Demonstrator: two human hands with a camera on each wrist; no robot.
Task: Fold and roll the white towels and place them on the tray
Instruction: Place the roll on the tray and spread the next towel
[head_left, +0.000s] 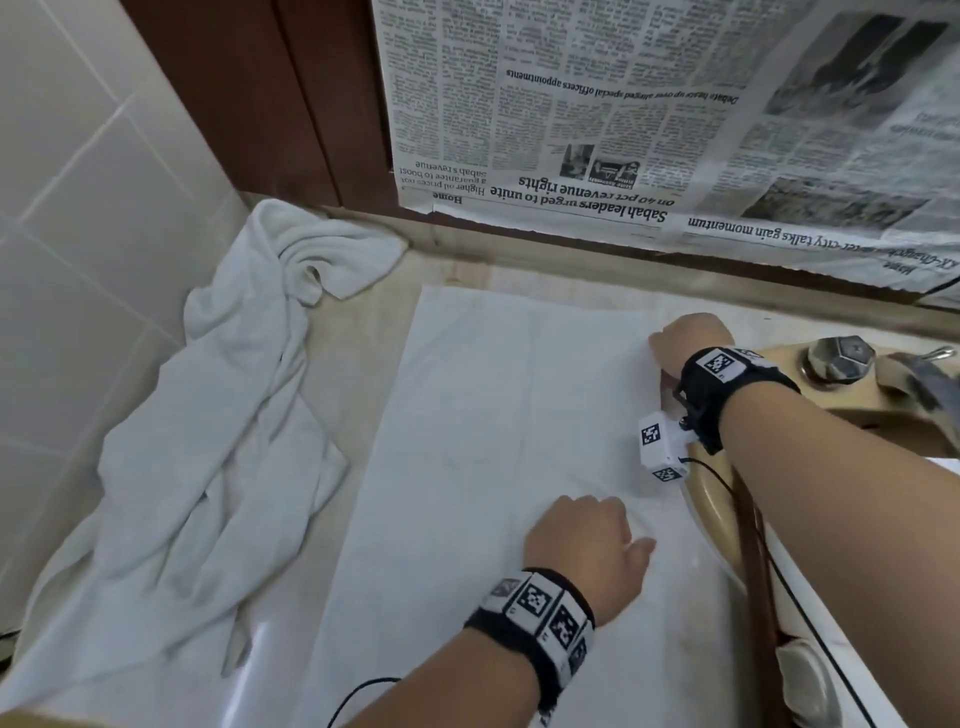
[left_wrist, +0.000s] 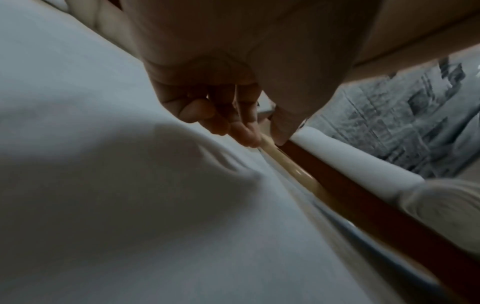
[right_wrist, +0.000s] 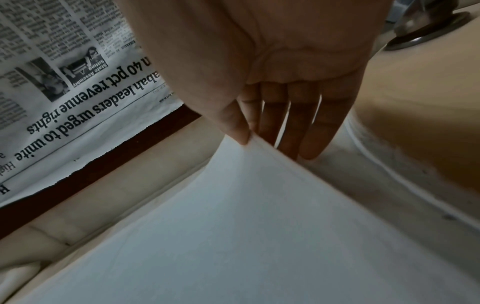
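Counter (head_left: 363, 338) — flat towel (head_left: 493, 415) under left hand (head_left: 587, 551), right hand (head_left: 685, 338) pinching corner.

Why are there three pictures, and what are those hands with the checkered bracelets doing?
No machine here: a person wears three cameras. One sits on the head and looks down at both hands. The other two sit on the wrists, on the checkered bands, and look along the fingers, so the hands look huge and close.

On the counter lies a flat white towel, spread out. Beside it, by the tiled wall, lies a crumpled towel. Newspaper hangs behind, and a beige sink is to the right.

The right hand pinches the flat towel's far edge between thumb and fingers. The left hand is at the near edge with its fingers curled; whether it really grips the cloth, I cannot tell. I think they are about to fold it.
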